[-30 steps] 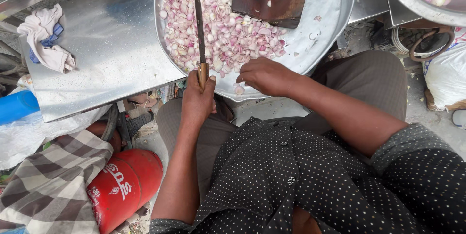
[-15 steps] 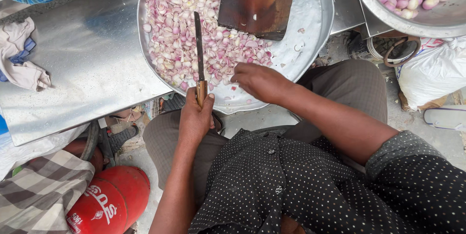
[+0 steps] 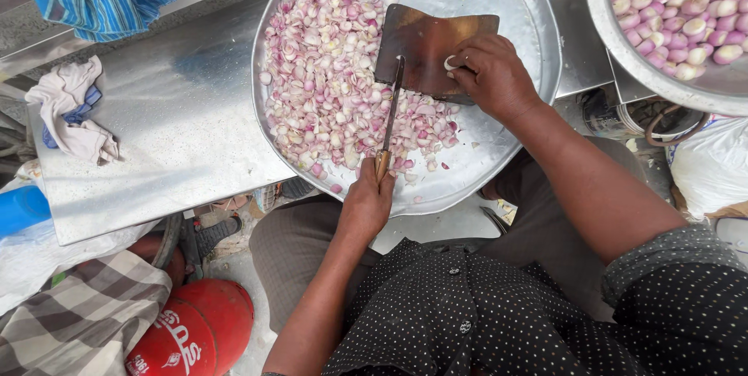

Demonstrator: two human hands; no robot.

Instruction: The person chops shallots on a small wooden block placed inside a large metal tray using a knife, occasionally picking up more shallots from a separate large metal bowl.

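while gripped by left hand [image 3: 366, 203], knife [image 3: 389, 117] over shallots [image 3: 327, 72]

Bowl of peeled shallots [image 3: 686, 25] cut off top-right.

Tray on the metal table, second bowl at far right

The round tray [image 3: 538, 72] sits on the metal table [image 3: 171, 127]. In it, the heap of cut shallots [image 3: 327, 88] lies left, the cutting board [image 3: 428, 45] right of the heap. The knife [image 3: 388, 123] lies between them, handle near. A cloth [image 3: 70, 111] lies on the table's left end. A bowl of peeled shallots [image 3: 686, 10] stands far right.
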